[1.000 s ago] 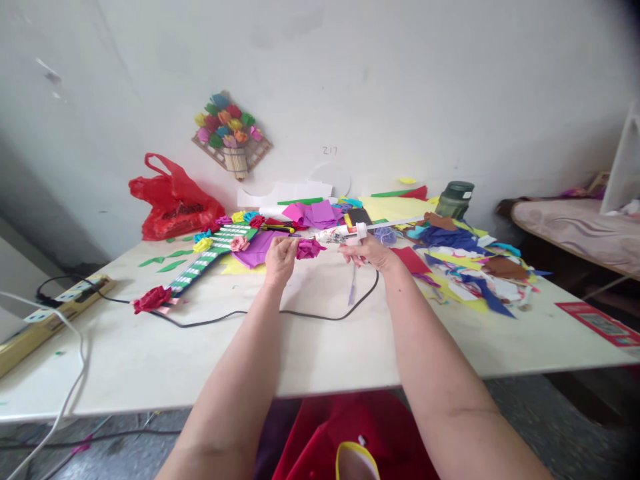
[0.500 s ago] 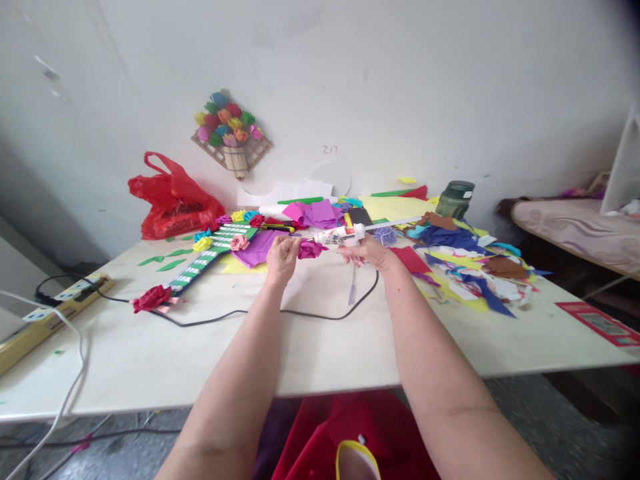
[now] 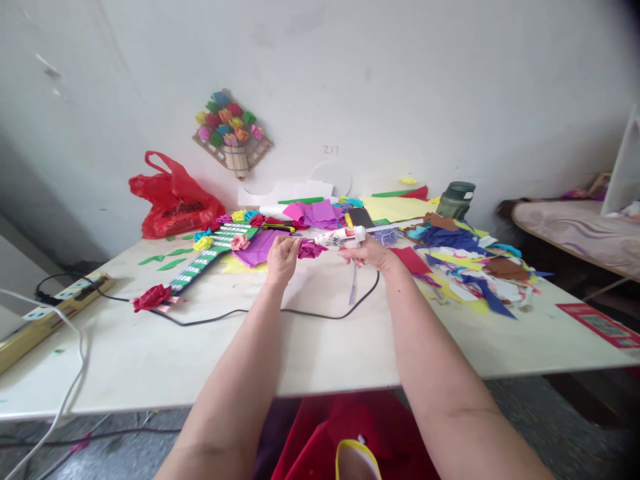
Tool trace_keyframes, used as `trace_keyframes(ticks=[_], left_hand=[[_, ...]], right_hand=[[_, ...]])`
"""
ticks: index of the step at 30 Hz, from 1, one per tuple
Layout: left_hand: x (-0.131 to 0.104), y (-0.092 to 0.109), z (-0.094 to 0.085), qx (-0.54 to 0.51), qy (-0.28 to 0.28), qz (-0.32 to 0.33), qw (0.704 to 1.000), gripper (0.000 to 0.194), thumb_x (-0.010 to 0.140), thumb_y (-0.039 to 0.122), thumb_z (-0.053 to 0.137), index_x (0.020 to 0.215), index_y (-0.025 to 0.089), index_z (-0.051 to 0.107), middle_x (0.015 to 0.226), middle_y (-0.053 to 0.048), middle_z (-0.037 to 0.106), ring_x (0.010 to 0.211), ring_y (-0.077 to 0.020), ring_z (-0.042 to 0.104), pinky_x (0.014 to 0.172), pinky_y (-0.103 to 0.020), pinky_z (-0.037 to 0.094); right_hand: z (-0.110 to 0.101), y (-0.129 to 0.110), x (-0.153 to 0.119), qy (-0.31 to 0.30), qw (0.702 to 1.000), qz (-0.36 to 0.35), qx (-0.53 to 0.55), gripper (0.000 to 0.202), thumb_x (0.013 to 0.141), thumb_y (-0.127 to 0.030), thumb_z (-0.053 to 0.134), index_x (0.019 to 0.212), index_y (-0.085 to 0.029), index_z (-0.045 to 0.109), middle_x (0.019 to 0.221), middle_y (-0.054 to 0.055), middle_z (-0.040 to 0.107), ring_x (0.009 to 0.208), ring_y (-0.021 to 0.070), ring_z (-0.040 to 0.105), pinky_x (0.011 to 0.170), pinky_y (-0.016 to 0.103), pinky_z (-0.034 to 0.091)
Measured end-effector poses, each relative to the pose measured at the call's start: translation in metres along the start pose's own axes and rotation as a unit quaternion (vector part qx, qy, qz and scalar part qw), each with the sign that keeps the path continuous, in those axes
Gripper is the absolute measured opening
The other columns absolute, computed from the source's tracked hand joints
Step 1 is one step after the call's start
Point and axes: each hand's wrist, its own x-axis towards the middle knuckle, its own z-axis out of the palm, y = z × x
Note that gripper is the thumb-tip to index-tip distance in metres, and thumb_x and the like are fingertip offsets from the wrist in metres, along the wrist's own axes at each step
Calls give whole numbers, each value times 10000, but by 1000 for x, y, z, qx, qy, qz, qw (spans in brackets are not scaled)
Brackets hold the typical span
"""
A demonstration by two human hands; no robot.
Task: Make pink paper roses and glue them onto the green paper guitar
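Observation:
My left hand (image 3: 284, 257) is closed on a magenta paper flower (image 3: 311, 249), its petals facing right. In my right hand (image 3: 369, 252) is a white hot glue gun (image 3: 340, 237), fingers wrapped round its handle. The gun's nozzle points left, close to the flower; whether they touch I cannot tell. A white glue stick (image 3: 397, 225) sticks out of the gun's back end. The gun's black cord (image 3: 305, 313) curves over the table to the left. Behind my left hand lies purple paper (image 3: 260, 248).
Left of my hands lies a green-and-white striped panel (image 3: 205, 260) with paper flowers on it. A red plastic bag (image 3: 175, 203) and a power strip (image 3: 75, 293) are farther left. Coloured paper scraps (image 3: 465, 260) and a green bottle (image 3: 456, 200) are at the right.
The glue gun has tilted slightly, its back end and glue stick now a little lower. My left hand keeps the flower in almost the same place.

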Motion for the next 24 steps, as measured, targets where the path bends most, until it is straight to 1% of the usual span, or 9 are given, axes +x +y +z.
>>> trace_keyframes(ticks=[9,14,18,21,24], left_hand=[[0,-1,1,14,1,6,1000,268,868,360,495,754,200,678,865,-70,627,841,-186,589,742,-289,451],[0,0,1,26,5,8,1000,269,868,358,502,753,190,678,867,-75,631,831,-188,592,726,-287,438],[0,1,1,36,3,8,999,290,873,368,493,716,192,662,853,-71,634,823,-183,588,717,-279,431],[-1,0,1,37,2,11,999,306,876,375,485,696,188,647,849,-76,629,811,-183,585,709,-282,430],[-1,0,1,36,5,12,999,315,875,391,485,693,188,642,845,-77,625,799,-183,584,697,-283,428]], right_hand=[[-1,2,2,4,999,-2,-43,284,633,-371,735,723,-134,607,554,-5,605,329,36,359,318,202,275],[1,-2,1,16,998,3,-63,290,616,-356,737,755,-141,602,578,-11,594,362,43,380,327,193,284],[2,-6,0,25,995,24,-93,310,602,-365,729,780,-141,610,582,-24,574,392,46,383,341,186,295],[3,-10,-1,35,992,26,-118,320,588,-361,727,800,-142,630,620,-18,591,449,68,446,392,193,357],[3,-13,-1,47,990,2,-135,342,586,-345,727,853,-144,656,722,12,648,604,129,570,542,238,472]])
